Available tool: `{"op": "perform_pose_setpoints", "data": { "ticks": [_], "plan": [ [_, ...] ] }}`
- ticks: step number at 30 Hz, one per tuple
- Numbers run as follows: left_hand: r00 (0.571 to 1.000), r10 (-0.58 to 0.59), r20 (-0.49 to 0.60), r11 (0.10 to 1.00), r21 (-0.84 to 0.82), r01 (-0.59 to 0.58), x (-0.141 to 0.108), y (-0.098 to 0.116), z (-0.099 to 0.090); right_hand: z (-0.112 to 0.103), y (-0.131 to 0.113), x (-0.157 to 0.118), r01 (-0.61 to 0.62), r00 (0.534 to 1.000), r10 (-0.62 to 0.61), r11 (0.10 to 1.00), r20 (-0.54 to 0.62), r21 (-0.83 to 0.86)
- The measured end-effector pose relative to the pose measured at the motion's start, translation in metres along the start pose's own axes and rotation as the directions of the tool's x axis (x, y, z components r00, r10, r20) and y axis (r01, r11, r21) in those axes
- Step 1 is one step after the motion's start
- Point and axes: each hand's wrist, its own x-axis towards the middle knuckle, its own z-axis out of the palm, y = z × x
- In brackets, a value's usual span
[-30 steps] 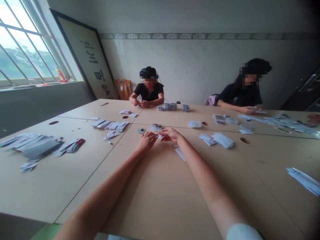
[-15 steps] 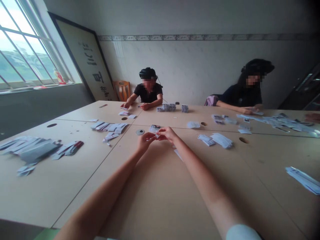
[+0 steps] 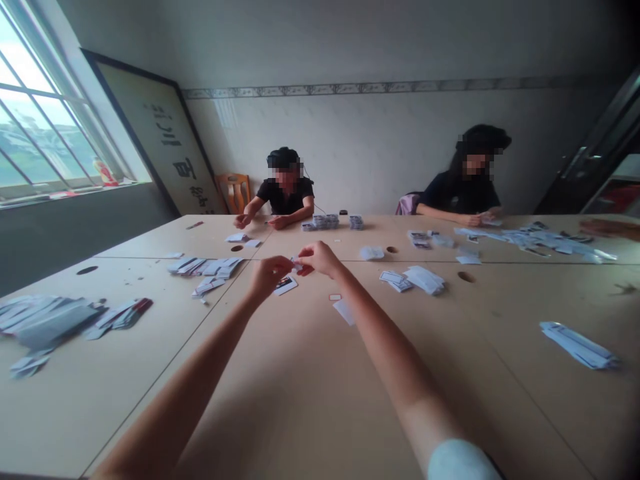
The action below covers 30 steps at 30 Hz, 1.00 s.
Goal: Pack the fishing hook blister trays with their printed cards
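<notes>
Above the middle of the table, my left hand (image 3: 268, 275) and my right hand (image 3: 320, 259) meet, fingertips pinched on a small whitish piece (image 3: 297, 265). Its kind is too small to make out. Just below the left fingers, a white card with a dark picture (image 3: 286, 285) lies on the tabletop. A little red-edged label (image 3: 335, 297) rests beneath my right wrist. Beside my right forearm is a white paper slip (image 3: 343, 311), partly covered by the arm.
Paper strips (image 3: 205, 266) lie left of my hands, with a larger heap (image 3: 55, 317) farther left. White slips (image 3: 424, 279) are to the right. Stacked cards (image 3: 326, 221) stand near a co-worker (image 3: 285, 193); another person (image 3: 463, 190) sits at right. The table has round holes (image 3: 467, 277).
The view has shifted, and my hands have lifted slightly off the picture card, which now shows below them. Both still pinch the small piece. The far co-worker's hand has risen from the table.
</notes>
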Motion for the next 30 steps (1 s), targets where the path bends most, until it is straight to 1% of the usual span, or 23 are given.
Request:
{"op": "perform_pose_setpoints", "data": {
  "ticks": [3, 7, 10, 14, 18, 22, 25, 30],
  "plan": [
    [0.996, 0.086, 0.008, 0.996, 0.011, -0.086, 0.016, 0.036, -0.012, -0.020, -0.028, -0.019, 0.086, 0.996, -0.086, 0.996, -0.026, 0.006],
    [0.980, 0.195, 0.032, 0.979, 0.053, -0.197, 0.030, 0.081, -0.017, -0.047, -0.054, -0.044, 0.185, 0.982, -0.185, 0.983, -0.047, -0.006],
    [0.963, 0.260, 0.065, 0.961, 0.080, -0.265, 0.036, 0.105, -0.019, -0.061, -0.063, -0.058, 0.249, 0.967, -0.250, 0.968, -0.043, -0.027],
    [0.946, 0.303, 0.120, 0.950, 0.048, -0.310, 0.036, 0.129, -0.026, -0.069, -0.073, -0.074, 0.299, 0.954, -0.299, 0.954, -0.024, -0.022],
    [0.939, 0.311, 0.144, 0.950, -0.024, -0.311, 0.024, 0.153, -0.041, -0.068, -0.090, -0.094, 0.344, 0.939, -0.344, 0.939, 0.016, -0.009],
    [0.947, 0.306, 0.103, 0.951, -0.090, -0.297, 0.006, 0.171, -0.055, -0.057, -0.105, -0.114, 0.420, 0.908, -0.419, 0.907, -0.023, 0.034],
    [0.945, 0.321, 0.065, 0.943, -0.116, -0.313, -0.005, 0.177, -0.064, -0.044, -0.114, -0.124, 0.421, 0.906, -0.416, 0.905, -0.074, 0.064],
    [0.938, 0.340, 0.074, 0.935, -0.137, -0.328, -0.020, 0.181, -0.079, -0.025, -0.120, -0.132, 0.445, 0.894, -0.436, 0.891, -0.102, 0.094]
  ]
}}
